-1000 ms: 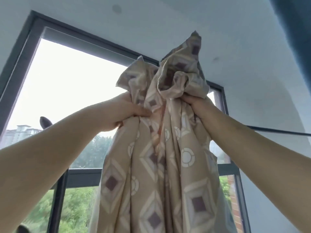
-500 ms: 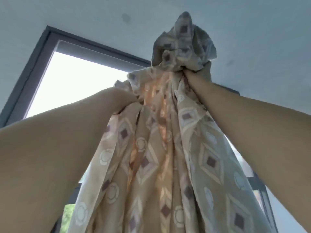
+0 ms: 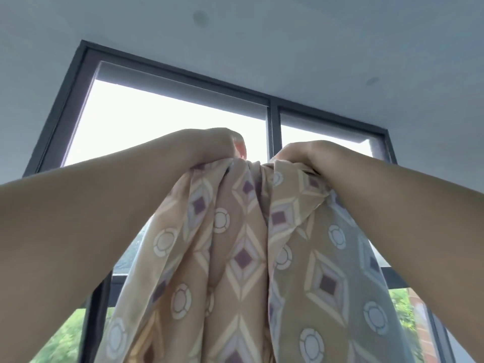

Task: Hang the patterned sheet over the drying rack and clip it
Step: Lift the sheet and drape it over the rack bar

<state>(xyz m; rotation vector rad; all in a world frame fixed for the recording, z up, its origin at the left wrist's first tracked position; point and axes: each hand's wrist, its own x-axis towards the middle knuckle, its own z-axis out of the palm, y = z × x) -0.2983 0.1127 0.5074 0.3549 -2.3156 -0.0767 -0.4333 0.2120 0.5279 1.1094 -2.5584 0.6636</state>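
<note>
As my left hand and right hand clutched the bunched sheet in curled fingers, I judged spreading it evenly wisest.

We hold both bare arms raised overhead, forearms converging, our left hand and right hand close together, fingers curled, each gripping the gathered top of the patterned sheet.
</note>
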